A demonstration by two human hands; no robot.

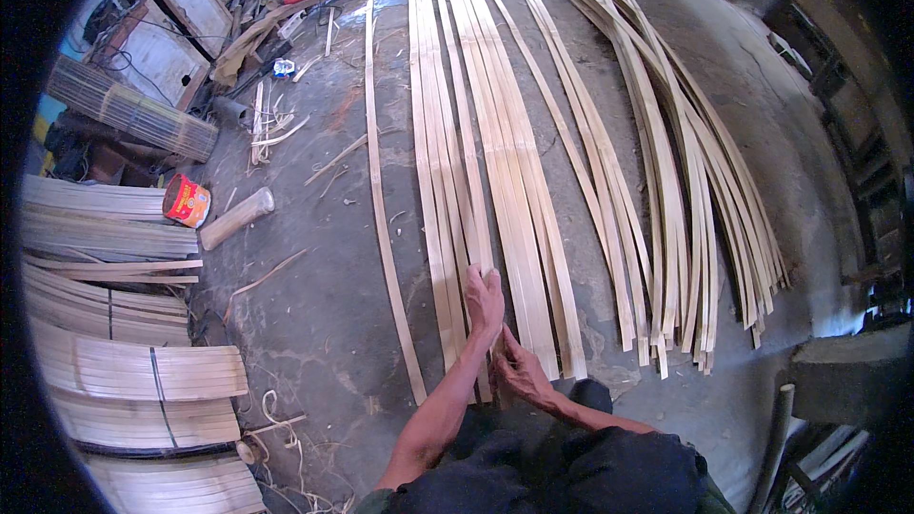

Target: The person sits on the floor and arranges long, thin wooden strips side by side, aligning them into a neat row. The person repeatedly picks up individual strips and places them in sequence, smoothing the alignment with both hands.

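Long pale bamboo strips (495, 162) lie side by side on the grey concrete floor, running away from me. My left hand (484, 300) presses flat on the near part of these strips, fingers together. My right hand (519, 371) pinches the near end of one strip just below the left hand. A single strip (381, 200) lies apart on the left of the group.
A loose fan of more bamboo strips (685, 190) spreads to the right. Bundled short slats (143, 371) are stacked at the left, with a red tin (186, 200), a wooden mallet (236, 217) and a rolled mat (133, 114). A dark block (838, 371) sits at right.
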